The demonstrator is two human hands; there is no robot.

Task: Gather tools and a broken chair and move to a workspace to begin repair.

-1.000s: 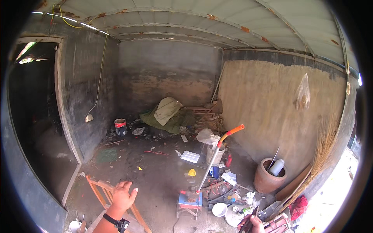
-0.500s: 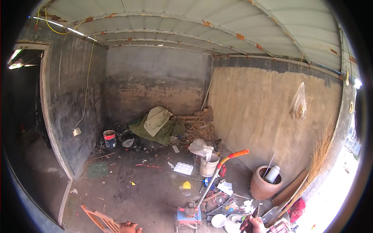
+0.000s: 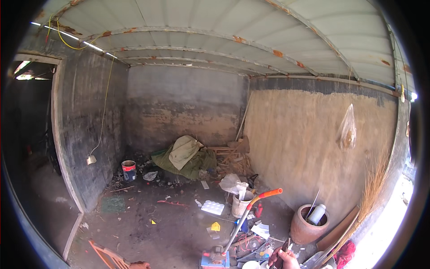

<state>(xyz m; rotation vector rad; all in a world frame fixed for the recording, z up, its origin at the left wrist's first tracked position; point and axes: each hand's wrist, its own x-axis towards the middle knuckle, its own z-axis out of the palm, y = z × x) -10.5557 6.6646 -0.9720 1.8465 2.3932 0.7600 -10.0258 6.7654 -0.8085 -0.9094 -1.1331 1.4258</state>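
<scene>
Gripping a dark tool [image 3: 278, 260], right hand [image 3: 285, 259] is staying clenched right of the pump [image 3: 244, 223] | left hand [image 3: 139, 265] is sinking out of view beside the orange frame [image 3: 106, 256], fingers unreadable | view lifting, work paused.

My right hand [image 3: 286, 259] grips a dark tool [image 3: 277, 261]; beside it stands a blue pump [image 3: 215, 259] with an orange-tipped handle [image 3: 268, 194]. I see a brown clay pot [image 3: 303, 229], a red-and-white can [image 3: 129, 170], an olive tarp [image 3: 193, 163], an orange frame [image 3: 107, 256]
</scene>
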